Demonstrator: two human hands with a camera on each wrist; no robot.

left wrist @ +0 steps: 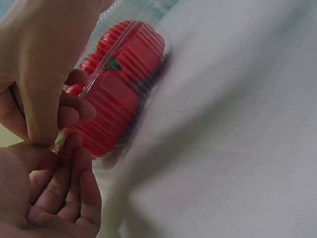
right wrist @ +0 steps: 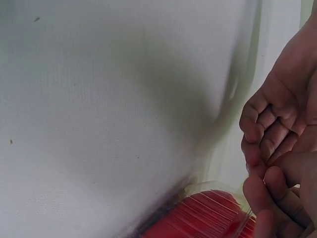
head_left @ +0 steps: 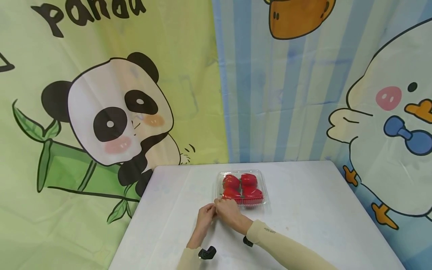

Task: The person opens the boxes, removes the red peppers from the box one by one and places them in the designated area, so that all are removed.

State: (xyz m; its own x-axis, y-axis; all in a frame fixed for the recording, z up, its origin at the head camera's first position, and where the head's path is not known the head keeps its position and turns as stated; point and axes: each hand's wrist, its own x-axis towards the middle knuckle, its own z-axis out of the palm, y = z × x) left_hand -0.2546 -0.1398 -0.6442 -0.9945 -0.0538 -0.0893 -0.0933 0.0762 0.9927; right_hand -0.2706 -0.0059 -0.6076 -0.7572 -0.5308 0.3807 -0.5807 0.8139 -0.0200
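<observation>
A clear plastic clamshell box (head_left: 261, 177) stands on the white table with several red fruits inside, which look like bell peppers (head_left: 249, 180). Green stem bits show through its ribbed side. My left hand (head_left: 204, 217) is at the box's front left corner, thumb and forefinger pinched together at the edge. Over the same corner my right hand (head_left: 231, 213) bends its fingers and meets the left fingertips. In the left wrist view, the right hand (left wrist: 47, 64) covers part of the box. The exact bit of plastic between the fingertips is hidden.
The white table (head_left: 303, 210) reaches back to a printed cloth wall with a panda (head_left: 118, 108) on the left and a white bird (head_left: 388, 157) on the right. Black wrist devices (head_left: 207, 253) sit near both cuffs.
</observation>
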